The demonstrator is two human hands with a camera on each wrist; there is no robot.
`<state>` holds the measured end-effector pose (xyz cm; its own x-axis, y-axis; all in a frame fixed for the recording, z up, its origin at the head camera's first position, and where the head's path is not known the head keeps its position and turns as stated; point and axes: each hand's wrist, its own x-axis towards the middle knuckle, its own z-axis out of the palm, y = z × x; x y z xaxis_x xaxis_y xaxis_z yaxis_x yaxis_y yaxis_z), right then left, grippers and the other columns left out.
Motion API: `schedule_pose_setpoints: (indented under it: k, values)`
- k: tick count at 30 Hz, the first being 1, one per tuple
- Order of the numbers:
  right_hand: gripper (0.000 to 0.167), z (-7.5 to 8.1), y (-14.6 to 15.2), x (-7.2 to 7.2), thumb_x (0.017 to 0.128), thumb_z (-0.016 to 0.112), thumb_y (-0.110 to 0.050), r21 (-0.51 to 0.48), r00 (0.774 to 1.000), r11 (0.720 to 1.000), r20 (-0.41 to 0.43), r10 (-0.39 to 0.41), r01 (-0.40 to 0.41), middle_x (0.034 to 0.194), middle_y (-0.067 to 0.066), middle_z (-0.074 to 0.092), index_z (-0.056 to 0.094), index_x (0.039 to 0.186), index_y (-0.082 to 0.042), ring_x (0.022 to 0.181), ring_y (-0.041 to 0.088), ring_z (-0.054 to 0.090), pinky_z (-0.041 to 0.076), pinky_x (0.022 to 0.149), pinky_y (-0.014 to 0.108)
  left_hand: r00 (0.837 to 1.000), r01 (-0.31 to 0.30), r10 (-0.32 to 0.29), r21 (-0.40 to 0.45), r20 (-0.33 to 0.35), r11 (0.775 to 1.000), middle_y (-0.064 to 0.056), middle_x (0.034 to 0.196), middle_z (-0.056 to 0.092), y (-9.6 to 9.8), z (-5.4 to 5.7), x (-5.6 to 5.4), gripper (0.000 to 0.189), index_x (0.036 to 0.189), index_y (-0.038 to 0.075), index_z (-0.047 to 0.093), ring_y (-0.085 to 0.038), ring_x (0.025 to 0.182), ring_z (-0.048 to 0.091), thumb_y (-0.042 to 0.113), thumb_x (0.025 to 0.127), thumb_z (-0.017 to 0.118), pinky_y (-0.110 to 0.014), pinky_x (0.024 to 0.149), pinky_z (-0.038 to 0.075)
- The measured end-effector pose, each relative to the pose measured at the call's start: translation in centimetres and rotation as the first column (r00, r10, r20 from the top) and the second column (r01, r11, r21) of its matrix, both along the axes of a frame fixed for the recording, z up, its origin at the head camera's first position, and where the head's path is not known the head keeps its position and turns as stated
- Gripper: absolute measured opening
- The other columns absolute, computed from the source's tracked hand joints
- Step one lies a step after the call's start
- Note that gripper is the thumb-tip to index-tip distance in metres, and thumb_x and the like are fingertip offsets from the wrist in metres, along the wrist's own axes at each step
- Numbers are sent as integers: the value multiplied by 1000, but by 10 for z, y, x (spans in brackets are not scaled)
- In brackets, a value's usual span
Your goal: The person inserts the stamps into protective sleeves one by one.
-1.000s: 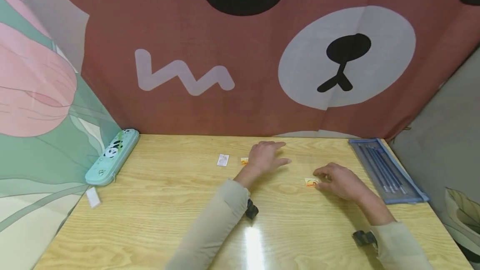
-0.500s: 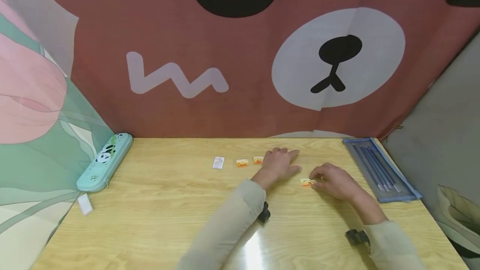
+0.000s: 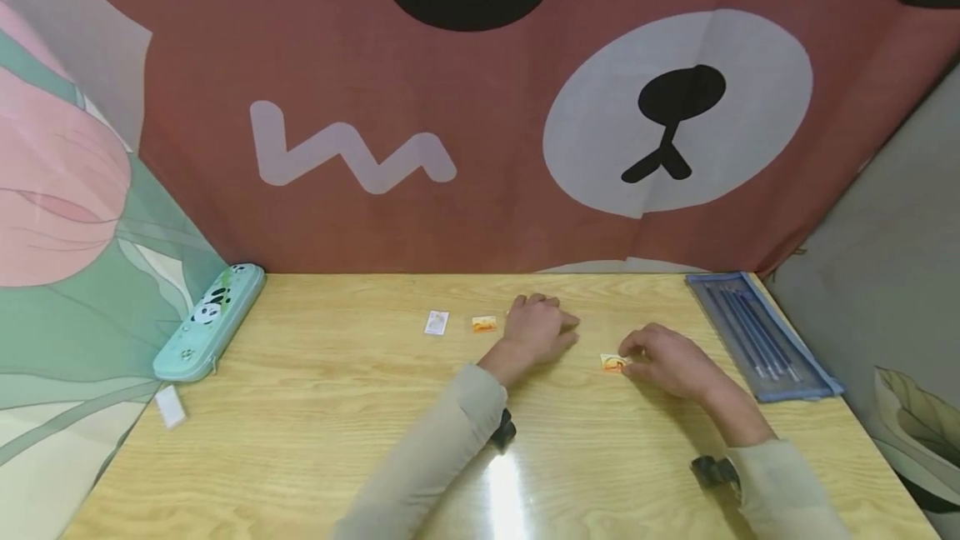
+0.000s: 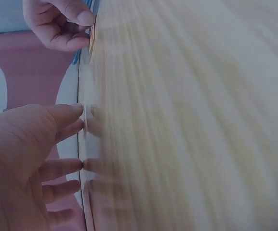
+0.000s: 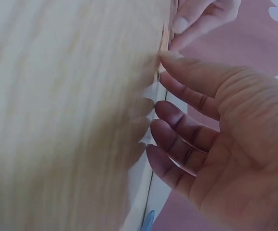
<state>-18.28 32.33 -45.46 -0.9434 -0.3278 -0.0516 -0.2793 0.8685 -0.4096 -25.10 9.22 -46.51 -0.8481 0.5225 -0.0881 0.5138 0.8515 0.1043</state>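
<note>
In the head view my right hand (image 3: 666, 361) holds the edge of a small yellow-and-orange paper card (image 3: 612, 362) between thumb and index finger. The right wrist view shows that card (image 5: 165, 38) as a thin sliver at the thumb tip (image 5: 170, 55). My left hand (image 3: 534, 330) rests farther back and to the left, its fingertips on the table and its fingers fairly straight. It covers most of another card, of which only a sliver shows. Left of it lie one orange card (image 3: 484, 324) and one white card (image 3: 437, 322).
The wooden table (image 3: 337, 423) ends at a printed bear curtain (image 3: 360, 223). A mint panda pencil case (image 3: 210, 323) lies at the left edge, beside a white eraser-like block (image 3: 170, 407). At the right lies a blue mesh pouch (image 3: 761, 336) with several pencils.
My left hand first slid right, uncovering a second orange card, then came back left over it. My right hand has stayed at its card. The head view has shifted slightly.
</note>
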Motion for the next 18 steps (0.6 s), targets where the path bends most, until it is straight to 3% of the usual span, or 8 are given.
schedule_pose_setpoints:
  k: [6,11,14,18]
  values:
    - [24,3,0,-1,87,81,-26,1,1000,1000,13,25,-25,102,2,69,74,107,-15,95,23,65,55,83,45,999,39,-39,12,-15,999,11,148,56,-15,3,2,34,134,48,62,-22,142,45,52,100,57,-50,122,31]
    - [32,6,4,-2,86,82,-29,2,999,1000,48,18,-19,105,3,72,73,113,-13,99,25,67,56,84,47,996,61,-58,42,-63,997,12,132,67,-17,6,0,26,122,43,71,-22,130,55,48,99,59,-51,117,37]
    - [34,8,1,-4,86,81,-30,28,998,999,52,30,-32,107,3,72,73,114,-13,100,26,68,57,86,48,996,45,-41,42,-85,998,12,122,70,-15,5,-3,23,112,38,72,-22,121,59,52,96,63,-48,109,44]
    - [31,9,-6,-5,85,82,-27,71,998,996,37,50,-53,105,4,71,74,111,-11,98,26,68,57,85,48,998,-9,11,32,-65,999,11,128,68,-9,1,-4,36,120,37,69,-20,121,59,60,93,65,-45,104,46]
